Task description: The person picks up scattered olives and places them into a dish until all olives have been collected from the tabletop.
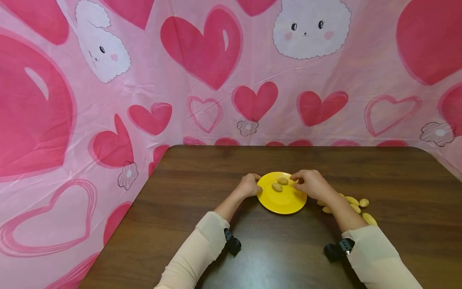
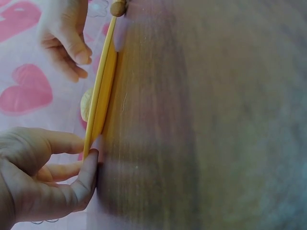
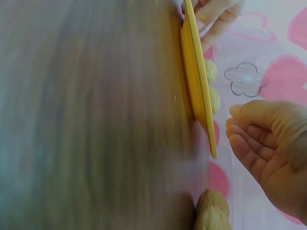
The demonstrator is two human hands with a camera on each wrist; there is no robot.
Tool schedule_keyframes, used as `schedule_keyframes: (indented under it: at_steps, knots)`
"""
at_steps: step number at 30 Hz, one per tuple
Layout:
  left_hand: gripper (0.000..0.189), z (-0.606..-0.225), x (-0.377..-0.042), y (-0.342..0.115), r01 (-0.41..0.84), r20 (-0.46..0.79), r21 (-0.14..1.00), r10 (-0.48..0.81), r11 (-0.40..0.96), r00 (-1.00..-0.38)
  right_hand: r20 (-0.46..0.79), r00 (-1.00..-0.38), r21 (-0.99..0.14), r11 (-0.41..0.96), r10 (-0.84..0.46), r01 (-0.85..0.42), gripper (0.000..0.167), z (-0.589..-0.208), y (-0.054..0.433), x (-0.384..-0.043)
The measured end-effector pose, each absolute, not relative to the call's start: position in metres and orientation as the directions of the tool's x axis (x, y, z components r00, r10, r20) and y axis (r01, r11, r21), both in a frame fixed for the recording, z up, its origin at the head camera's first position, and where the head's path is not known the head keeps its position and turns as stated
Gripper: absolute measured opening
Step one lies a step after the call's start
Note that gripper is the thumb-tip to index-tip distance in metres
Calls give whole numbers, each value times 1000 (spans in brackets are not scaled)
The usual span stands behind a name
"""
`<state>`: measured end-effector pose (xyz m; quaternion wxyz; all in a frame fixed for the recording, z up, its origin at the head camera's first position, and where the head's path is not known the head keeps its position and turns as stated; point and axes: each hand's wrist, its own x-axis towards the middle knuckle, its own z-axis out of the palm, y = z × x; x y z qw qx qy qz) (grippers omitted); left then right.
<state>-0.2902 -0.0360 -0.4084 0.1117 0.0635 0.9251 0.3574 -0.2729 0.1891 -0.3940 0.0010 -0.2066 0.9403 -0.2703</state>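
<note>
Peanuts, two of them in their shells, lie side by side on the yellow plate, toward its far half, one a little nearer the person than the other. At the plate's left rim the left hand has its fingers curled, the thumb pressed against the rim's edge where it meets the surface; the left wrist view shows the plate edge-on with the thumb tip against it. At the far right rim the right hand hovers with its fingers loosely bent and nothing between them; in the right wrist view they stand just beside the plate's rim, apart from it, palm empty. The plate sits flat on the dark wooden surface, near its middle and straight ahead of the person. To the right of the plate, partly hidden behind the right forearm, a loose pile of more peanuts lies on the surface, close to the plate but outside it; one of them shows at the bottom of the right wrist view. Cream sleeves cover both forearms, each with a black wrist mount. Behind and around the surface hangs a pink cloth printed with red hearts and white bunny faces.
</note>
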Motion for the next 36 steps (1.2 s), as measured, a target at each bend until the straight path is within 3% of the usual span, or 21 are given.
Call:
schedule_keyframes:
  at_steps: [11,36]
  knots:
    - [44,-409,-292,-36,38,-158,677,196,735,-968,164,-905,-480,770,-393,-421,23,-390,209,-265]
    - [45,-410,-291,-36,25,-165,697,194,717,-967,156,-916,-489,777,-370,-398,25,-390,252,-232]
